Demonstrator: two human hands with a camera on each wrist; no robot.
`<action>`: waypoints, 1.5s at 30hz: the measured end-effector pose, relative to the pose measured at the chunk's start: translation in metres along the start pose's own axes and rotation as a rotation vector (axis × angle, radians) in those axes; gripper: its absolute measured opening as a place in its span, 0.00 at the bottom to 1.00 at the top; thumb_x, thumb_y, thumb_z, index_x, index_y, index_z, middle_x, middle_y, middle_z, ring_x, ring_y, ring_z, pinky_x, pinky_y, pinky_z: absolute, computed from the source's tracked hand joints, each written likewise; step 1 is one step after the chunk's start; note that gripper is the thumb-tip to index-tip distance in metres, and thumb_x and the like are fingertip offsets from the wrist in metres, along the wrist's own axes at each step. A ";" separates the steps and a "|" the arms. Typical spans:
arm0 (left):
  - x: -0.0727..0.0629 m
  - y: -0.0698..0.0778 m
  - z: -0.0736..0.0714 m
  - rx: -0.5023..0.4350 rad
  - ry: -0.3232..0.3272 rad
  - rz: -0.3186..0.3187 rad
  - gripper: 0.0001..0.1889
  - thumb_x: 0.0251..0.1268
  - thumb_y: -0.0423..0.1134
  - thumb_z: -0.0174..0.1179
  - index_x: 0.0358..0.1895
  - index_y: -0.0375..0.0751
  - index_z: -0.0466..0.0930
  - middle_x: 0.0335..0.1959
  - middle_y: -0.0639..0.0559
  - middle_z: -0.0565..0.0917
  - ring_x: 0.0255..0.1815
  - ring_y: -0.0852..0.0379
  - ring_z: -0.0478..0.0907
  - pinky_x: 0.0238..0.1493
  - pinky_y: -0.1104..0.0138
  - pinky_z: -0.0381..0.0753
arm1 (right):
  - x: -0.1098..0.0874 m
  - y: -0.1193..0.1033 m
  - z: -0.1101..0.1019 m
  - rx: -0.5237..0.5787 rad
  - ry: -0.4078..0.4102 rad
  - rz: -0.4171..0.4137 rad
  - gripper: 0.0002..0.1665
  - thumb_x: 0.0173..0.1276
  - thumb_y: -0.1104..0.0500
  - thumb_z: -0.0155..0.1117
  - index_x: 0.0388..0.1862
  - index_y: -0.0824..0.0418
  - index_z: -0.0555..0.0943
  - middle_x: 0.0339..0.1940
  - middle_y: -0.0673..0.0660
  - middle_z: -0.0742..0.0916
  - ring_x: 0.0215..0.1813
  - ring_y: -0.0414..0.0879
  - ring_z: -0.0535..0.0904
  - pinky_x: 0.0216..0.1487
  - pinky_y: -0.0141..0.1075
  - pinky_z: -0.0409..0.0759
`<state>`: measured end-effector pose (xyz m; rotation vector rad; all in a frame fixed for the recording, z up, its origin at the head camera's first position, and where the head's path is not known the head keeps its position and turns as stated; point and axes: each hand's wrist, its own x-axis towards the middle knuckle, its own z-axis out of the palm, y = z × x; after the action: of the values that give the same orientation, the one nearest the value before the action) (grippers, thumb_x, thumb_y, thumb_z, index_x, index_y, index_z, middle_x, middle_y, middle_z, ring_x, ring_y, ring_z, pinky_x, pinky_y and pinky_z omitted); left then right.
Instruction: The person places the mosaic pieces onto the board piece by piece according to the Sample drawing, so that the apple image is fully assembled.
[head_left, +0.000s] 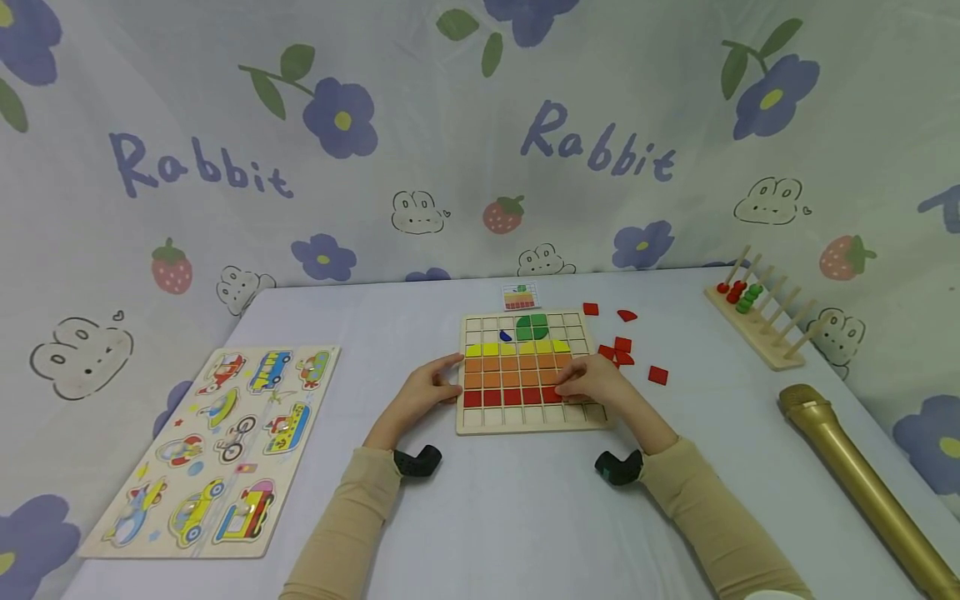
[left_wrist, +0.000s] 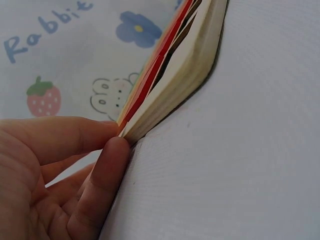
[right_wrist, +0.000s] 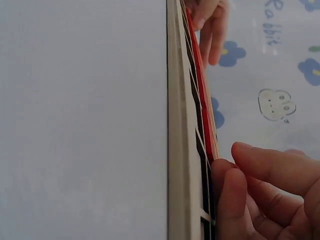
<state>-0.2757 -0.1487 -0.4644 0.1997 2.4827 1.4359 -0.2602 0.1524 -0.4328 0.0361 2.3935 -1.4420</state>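
Note:
A wooden grid board (head_left: 536,421) lies in front of the person, with red, orange, yellow and green tiles in its cells. The left hand (head_left: 422,392) holds the board's left edge with thumb and forefinger. Its fingertips meet the pale rim (left_wrist: 177,82) in the left wrist view. Over the board's right side, the right hand (head_left: 600,383) has its fingertips at the last red tile (head_left: 551,395) in the lower row. In the right wrist view, thumb and a finger come together at the red row's end; the fingers partly hide the contact. A small blue piece (head_left: 506,335) sits above the yellow row.
Loose red pieces (head_left: 657,376) lie right of the board. A picture card (head_left: 521,296) stands behind it. To the left is a vehicle puzzle (head_left: 300,467); at the right are a bead counting rack (head_left: 780,354) and a gold microphone (head_left: 855,467). A printed cloth hangs behind.

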 end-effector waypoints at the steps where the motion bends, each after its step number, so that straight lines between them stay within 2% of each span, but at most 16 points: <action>1: 0.000 0.000 0.000 0.000 0.000 -0.001 0.32 0.55 0.35 0.63 0.66 0.49 0.67 0.24 0.48 0.76 0.25 0.58 0.74 0.32 0.69 0.72 | 0.000 0.000 -0.002 -0.002 0.002 0.002 0.11 0.58 0.61 0.68 0.37 0.66 0.82 0.29 0.56 0.83 0.27 0.42 0.79 0.34 0.32 0.80; 8: -0.001 0.002 0.000 -0.005 -0.005 0.014 0.31 0.56 0.35 0.62 0.66 0.47 0.66 0.24 0.48 0.76 0.25 0.58 0.74 0.32 0.68 0.72 | 0.000 0.007 -0.036 -0.012 0.066 0.017 0.17 0.60 0.60 0.65 0.45 0.69 0.79 0.34 0.55 0.83 0.30 0.42 0.78 0.35 0.32 0.78; 11: 0.000 0.002 0.000 -0.003 -0.008 0.018 0.31 0.56 0.35 0.62 0.66 0.47 0.66 0.24 0.48 0.76 0.25 0.58 0.74 0.32 0.68 0.72 | 0.000 0.015 -0.057 -0.003 0.117 0.047 0.20 0.61 0.59 0.64 0.49 0.69 0.77 0.38 0.56 0.82 0.33 0.41 0.78 0.36 0.31 0.77; 17: 0.000 0.000 -0.001 0.008 -0.005 0.004 0.31 0.56 0.35 0.62 0.66 0.48 0.66 0.24 0.48 0.76 0.25 0.58 0.73 0.31 0.68 0.71 | -0.001 0.038 -0.090 0.040 0.196 0.128 0.24 0.63 0.54 0.62 0.55 0.66 0.74 0.39 0.52 0.82 0.40 0.45 0.76 0.39 0.32 0.75; 21: 0.001 0.000 0.000 0.004 -0.004 0.002 0.31 0.56 0.35 0.62 0.66 0.48 0.66 0.24 0.48 0.76 0.25 0.58 0.72 0.31 0.68 0.71 | -0.004 0.049 -0.106 0.001 0.210 0.159 0.26 0.64 0.53 0.60 0.58 0.64 0.72 0.45 0.56 0.79 0.44 0.49 0.72 0.42 0.33 0.72; 26: 0.002 -0.001 0.000 0.001 -0.004 0.000 0.31 0.56 0.35 0.62 0.66 0.49 0.66 0.24 0.48 0.76 0.25 0.58 0.72 0.31 0.68 0.71 | -0.010 0.060 -0.123 -0.086 0.169 0.147 0.28 0.62 0.53 0.62 0.58 0.65 0.72 0.43 0.55 0.78 0.42 0.49 0.68 0.40 0.35 0.68; 30: 0.002 -0.002 0.000 0.000 -0.005 0.002 0.31 0.56 0.35 0.62 0.66 0.50 0.67 0.24 0.48 0.76 0.25 0.58 0.73 0.32 0.68 0.72 | -0.013 0.066 -0.130 -0.128 0.090 0.130 0.30 0.58 0.54 0.66 0.57 0.67 0.72 0.39 0.51 0.79 0.39 0.46 0.70 0.38 0.34 0.68; 35: 0.002 -0.002 0.000 0.002 -0.006 0.020 0.31 0.56 0.35 0.62 0.66 0.48 0.66 0.24 0.48 0.76 0.25 0.59 0.73 0.31 0.67 0.72 | -0.013 0.066 -0.129 -0.193 0.015 0.110 0.32 0.54 0.57 0.70 0.56 0.68 0.72 0.41 0.55 0.78 0.40 0.46 0.70 0.37 0.34 0.69; 41: 0.002 -0.003 0.000 0.008 -0.009 0.012 0.31 0.56 0.36 0.62 0.66 0.49 0.66 0.23 0.49 0.76 0.24 0.58 0.72 0.31 0.67 0.71 | -0.011 0.065 -0.125 -0.266 0.045 0.117 0.28 0.55 0.59 0.68 0.53 0.68 0.74 0.39 0.59 0.73 0.42 0.51 0.67 0.38 0.36 0.69; 45: 0.002 -0.003 0.000 0.015 -0.009 0.012 0.31 0.56 0.35 0.62 0.66 0.48 0.66 0.24 0.49 0.76 0.25 0.58 0.72 0.31 0.68 0.71 | -0.011 0.067 -0.124 -0.262 0.091 0.105 0.28 0.57 0.58 0.65 0.55 0.68 0.72 0.49 0.66 0.74 0.48 0.56 0.68 0.44 0.41 0.71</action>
<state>-0.2777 -0.1496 -0.4670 0.2237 2.4894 1.4188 -0.2715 0.2928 -0.4343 0.1636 2.5925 -1.0941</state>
